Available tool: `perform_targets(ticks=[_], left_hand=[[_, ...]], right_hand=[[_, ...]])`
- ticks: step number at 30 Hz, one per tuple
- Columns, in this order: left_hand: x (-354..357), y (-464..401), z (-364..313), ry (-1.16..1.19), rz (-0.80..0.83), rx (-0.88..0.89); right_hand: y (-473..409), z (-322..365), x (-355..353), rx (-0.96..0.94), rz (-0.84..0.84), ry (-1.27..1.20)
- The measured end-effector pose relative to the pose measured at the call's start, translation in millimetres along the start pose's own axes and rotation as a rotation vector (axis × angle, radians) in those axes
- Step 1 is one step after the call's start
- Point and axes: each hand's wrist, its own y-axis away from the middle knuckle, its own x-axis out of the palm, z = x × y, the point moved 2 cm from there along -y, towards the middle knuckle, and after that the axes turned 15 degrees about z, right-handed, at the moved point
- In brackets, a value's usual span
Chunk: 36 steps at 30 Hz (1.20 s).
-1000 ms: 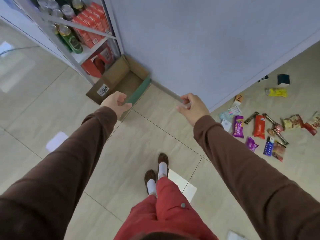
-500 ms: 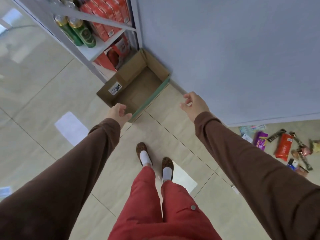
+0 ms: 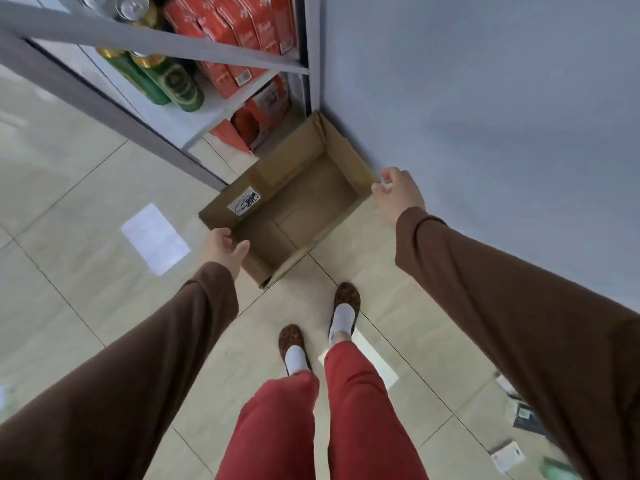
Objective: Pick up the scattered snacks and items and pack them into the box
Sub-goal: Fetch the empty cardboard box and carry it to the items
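An open cardboard box (image 3: 221, 209) with a white label lies on the tiled floor against the blue wall, and I see nothing inside it. My left hand (image 3: 223, 249) hovers at its near left corner, fingers spread, holding nothing. My right hand (image 3: 398, 194) is at the box's right corner, fingers curled close to the rim; whether they touch it is unclear. A few of the scattered items (image 3: 507, 457) show at the bottom right, mostly hidden by my right sleeve.
A grey shelf rack (image 3: 194, 124) with green cans (image 3: 183, 88) and red cartons (image 3: 235, 29) stands behind the box on the left. The blue wall (image 3: 485, 116) runs along the right. My feet (image 3: 343, 306) stand just in front of the box.
I have stepped closer to the box and turned left. Both hands reached to its corners. The pile of snacks has slid almost out of view at the right.
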Motion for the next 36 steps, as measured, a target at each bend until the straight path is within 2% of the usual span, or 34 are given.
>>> perform_targets(ticks=[7, 11, 16, 21, 27, 31, 36], left_hand=[[5, -118, 58, 0.051, -0.152, -0.154], [12, -179, 97, 0.094, -0.241, -0.308], [37, -237, 130, 0.256, -0.194, -0.424], [56, -264, 146, 0.413, -0.211, -0.406], [59, -247, 149, 0.328, -0.252, -0.354], [52, -201, 149, 0.207, -0.292, -0.302], [34, -138, 149, 0.097, -0.25, -0.224]], right_hand=[[-148, -6, 14, -0.043, 0.064, 0.198], [-222, -16, 36, -0.045, 0.083, 0.254], [-295, -38, 59, -0.007, 0.105, 0.23], [-324, -61, 82, 0.076, 0.261, 0.117], [-299, -91, 90, 0.077, 0.171, -0.047], [-233, -115, 86, 0.063, 0.072, -0.111], [-119, -151, 84, 0.148, 0.002, -0.261]])
